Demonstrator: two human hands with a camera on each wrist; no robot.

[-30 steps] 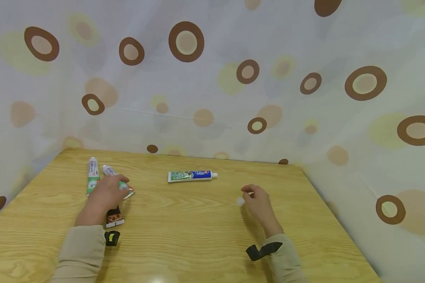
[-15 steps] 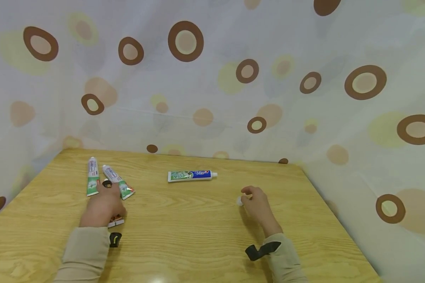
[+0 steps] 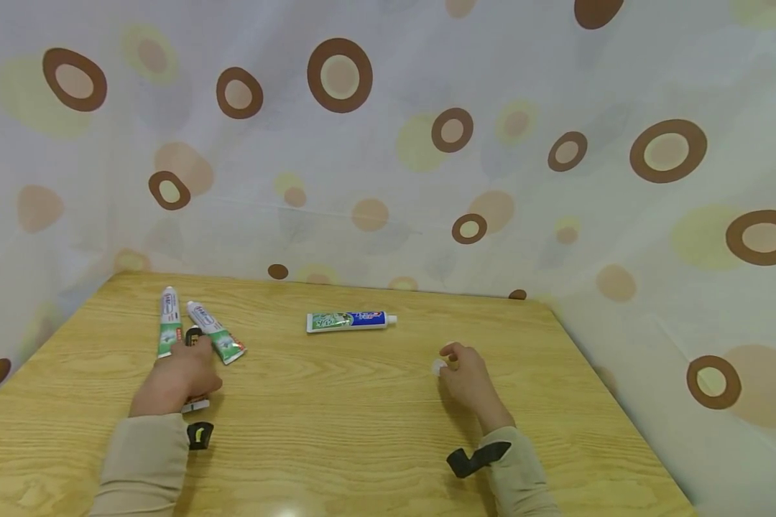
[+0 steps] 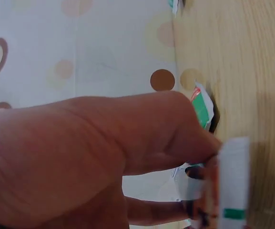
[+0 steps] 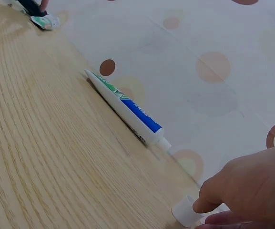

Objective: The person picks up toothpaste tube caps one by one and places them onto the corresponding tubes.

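Left hand (image 3: 178, 376) shifted left, pinching black tube (image 3: 194, 334) near green-white tubes (image 3: 216, 331); right hand (image 3: 469, 378) pinches white cap (image 5: 184, 213) over wood-grain tabletop (image 3: 336, 431), cylinder shape clear only in right wrist view.

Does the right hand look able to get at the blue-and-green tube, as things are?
Probably yes: in the head view nothing stands between the right hand and the blue-and-green tube. However, the white cap the hand seems to pinch may need putting down first.

The head view looks forward and down; nearer wrist views share table (image 3: 336, 431) and backdrop (image 3: 388, 158).
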